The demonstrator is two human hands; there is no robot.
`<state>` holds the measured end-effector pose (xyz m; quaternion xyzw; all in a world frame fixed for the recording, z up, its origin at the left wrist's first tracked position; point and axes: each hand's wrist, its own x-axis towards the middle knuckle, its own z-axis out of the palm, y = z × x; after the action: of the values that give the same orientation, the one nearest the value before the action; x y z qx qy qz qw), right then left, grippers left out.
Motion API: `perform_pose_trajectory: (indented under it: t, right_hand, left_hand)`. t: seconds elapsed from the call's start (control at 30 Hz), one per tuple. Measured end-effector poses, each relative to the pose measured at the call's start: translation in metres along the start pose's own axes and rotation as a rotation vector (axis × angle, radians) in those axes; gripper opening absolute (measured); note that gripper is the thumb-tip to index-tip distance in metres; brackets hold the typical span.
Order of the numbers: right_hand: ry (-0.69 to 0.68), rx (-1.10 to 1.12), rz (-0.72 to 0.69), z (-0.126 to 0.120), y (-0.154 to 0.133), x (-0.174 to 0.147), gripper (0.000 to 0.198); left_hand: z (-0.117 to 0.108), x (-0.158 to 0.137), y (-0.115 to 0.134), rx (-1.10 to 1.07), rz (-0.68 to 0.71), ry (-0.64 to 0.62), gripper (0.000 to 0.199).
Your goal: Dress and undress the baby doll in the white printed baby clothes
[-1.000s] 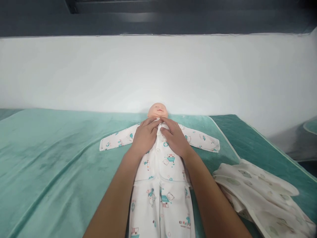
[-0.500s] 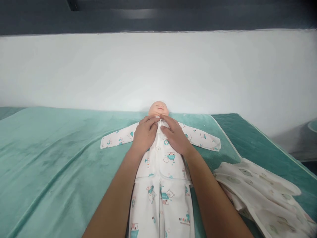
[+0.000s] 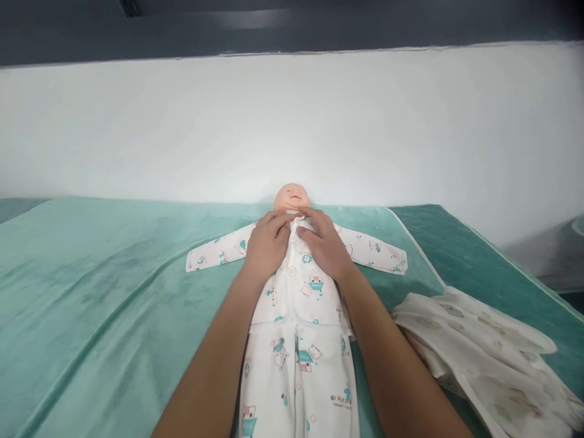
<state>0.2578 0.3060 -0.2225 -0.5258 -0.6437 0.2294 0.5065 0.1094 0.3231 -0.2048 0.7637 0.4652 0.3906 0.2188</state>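
A doll [image 3: 292, 196] lies on its back, its head toward the wall. White printed baby clothes cover it, a long-sleeved baby top [image 3: 314, 304] above and matching baby pants [image 3: 319, 377] below. At the collar, my left hand [image 3: 270, 243] has its bent fingers and thumb on the left front edge of the top. My right hand [image 3: 325, 244] grips the right front edge, its fingertips meeting the left ones just under the doll's chin. The exact finger contact on the cloth is partly hidden. Both sleeves spread out sideways, with no doll hands showing at the cuffs.
A crumpled white printed cloth [image 3: 483, 353] lies to the right of my right forearm. Green plush blanket [image 3: 114, 292] covers the surface, with a darker green piece [image 3: 456, 243] at right. Behind the doll's head rises a white wall [image 3: 292, 121].
The fingers of my right hand have shifted slightly toward the collar's middle, over the left fingertips. The doll and clothes stay in place; the view tilts a little.
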Motion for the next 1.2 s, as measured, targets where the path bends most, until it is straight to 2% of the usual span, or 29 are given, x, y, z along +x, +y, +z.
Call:
perform_pose_trajectory:
  t: [0.17, 0.37, 0.57, 0.73, 1.0, 1.2]
  right_hand:
    - [0.092, 0.062, -0.003, -0.001, 0.005, -0.002, 0.035]
    - [0.173, 0.068, -0.004, -0.003, -0.002, -0.01, 0.03]
    - [0.149, 0.03, -0.055, 0.001, -0.019, -0.042, 0.03]
    - [0.131, 0.011, -0.115, 0.004, -0.02, -0.067, 0.029]
    - [0.12, -0.005, -0.115, 0.003, -0.02, -0.064, 0.024]
    - [0.138, 0.028, -0.098, 0.001, -0.025, -0.065, 0.024]
  left_hand:
    - [-0.002, -0.009, 0.005, -0.097, -0.039, 0.097, 0.025]
    - [-0.007, -0.028, 0.008, -0.14, -0.013, 0.077, 0.023]
    - [-0.011, -0.042, 0.002, -0.205, 0.031, 0.057, 0.023]
    - [-0.013, -0.041, 0.003, -0.259, -0.01, 0.064, 0.017]
    - [-0.014, -0.04, 0.003, -0.356, -0.064, 0.044, 0.017]
    - [-0.016, -0.039, 0.005, -0.339, -0.085, -0.003, 0.023]
